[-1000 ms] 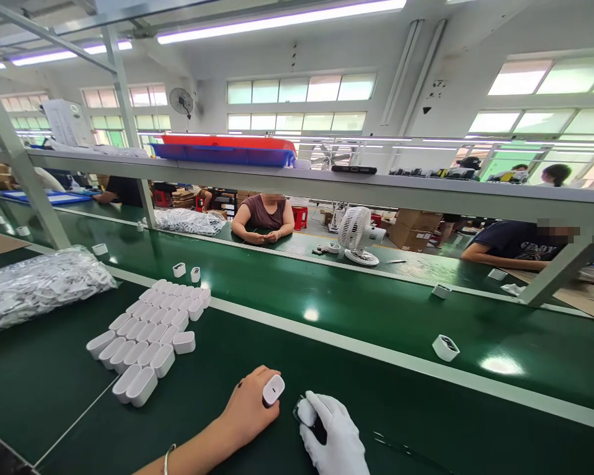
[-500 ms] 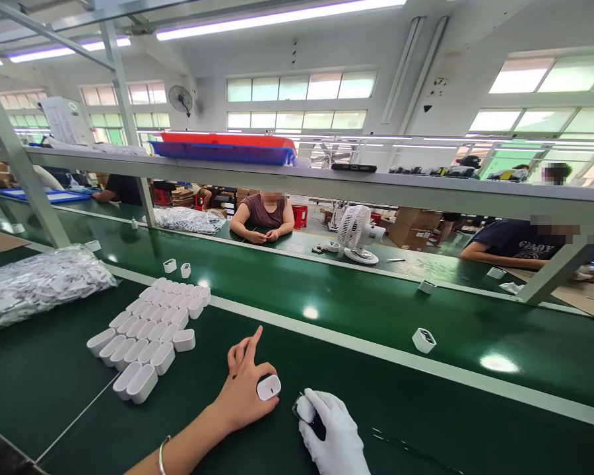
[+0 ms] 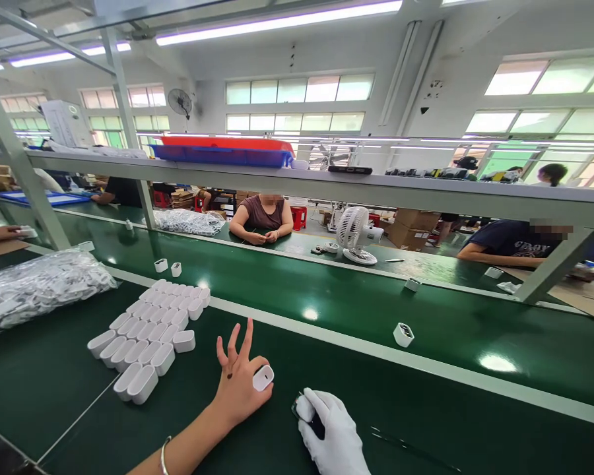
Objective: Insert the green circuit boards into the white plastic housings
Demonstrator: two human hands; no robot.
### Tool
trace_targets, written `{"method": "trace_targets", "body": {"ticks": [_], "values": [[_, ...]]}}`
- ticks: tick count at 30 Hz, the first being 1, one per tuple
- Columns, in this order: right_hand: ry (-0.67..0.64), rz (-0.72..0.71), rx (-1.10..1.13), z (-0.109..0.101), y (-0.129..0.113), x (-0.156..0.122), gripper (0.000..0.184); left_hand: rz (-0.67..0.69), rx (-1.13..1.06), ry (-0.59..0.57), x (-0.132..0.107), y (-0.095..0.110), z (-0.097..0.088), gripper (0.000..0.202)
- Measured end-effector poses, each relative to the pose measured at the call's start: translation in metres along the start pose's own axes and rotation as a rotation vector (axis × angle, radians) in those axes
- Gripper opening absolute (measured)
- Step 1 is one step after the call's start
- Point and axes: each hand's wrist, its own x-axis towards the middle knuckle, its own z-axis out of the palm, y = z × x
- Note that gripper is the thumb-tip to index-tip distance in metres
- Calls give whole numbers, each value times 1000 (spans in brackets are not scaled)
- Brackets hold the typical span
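Note:
My bare left hand (image 3: pixel 237 386) pinches a small white plastic case (image 3: pixel 263 378) between thumb and forefinger, its other fingers spread upward. My right hand (image 3: pixel 334 435), in a white glove, rests on the green bench and is closed on a small dark object (image 3: pixel 317 425) that I cannot name. Left of my hands lies a packed cluster of several white cases (image 3: pixel 151 333) in rows on the bench.
A clear bag of white parts (image 3: pixel 34 287) lies at far left. The conveyor belt (image 3: pixel 351 310) carries loose white cases (image 3: pixel 403 334). Across it a white desk fan (image 3: pixel 355 232) stands, and other people sit at the far bench. A grey shelf (image 3: pixel 327 185) runs overhead.
My left hand has lifted slightly and moved left, spreading its free fingers while keeping the white case. The cases on the belt have drifted left. My gloved right hand stayed put.

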Motion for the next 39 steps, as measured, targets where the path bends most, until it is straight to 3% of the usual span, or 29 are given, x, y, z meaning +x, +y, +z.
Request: {"method": "trace_targets", "body": {"ticks": [7, 9, 12, 15, 20, 25, 28, 31, 35, 39], "values": [[42, 9, -14, 5, 2, -1, 43, -5, 2, -44, -1, -2, 3, 9], [35, -19, -16, 4, 3, 0, 43, 17, -95, -191, -5, -4, 9, 17], [20, -48, -16, 3, 8, 1, 40, 115, -295, -500, -13, -4, 19, 41], [62, -68, -3, 5, 12, 1, 34, 239, -399, -610, -19, -1, 24, 52], [179, -73, 157, 8, 11, 2, 27, 254, -428, -573, -18, -2, 26, 45], [314, 88, 368, 15, -1, -2, 27, 201, -385, -474, -16, -7, 26, 47], [362, 107, 420, 16, -6, -7, 27, 216, -360, -410, -16, -4, 24, 38], [379, 54, 412, 7, -9, -12, 28, 225, -334, -345, -16, 0, 21, 23], [360, -106, 344, -12, -13, -12, 28, 200, -289, -266, -16, 5, 20, 22], [346, -215, 299, -19, -20, -11, 32, 178, -218, -288, -18, 7, 20, 22]]}}
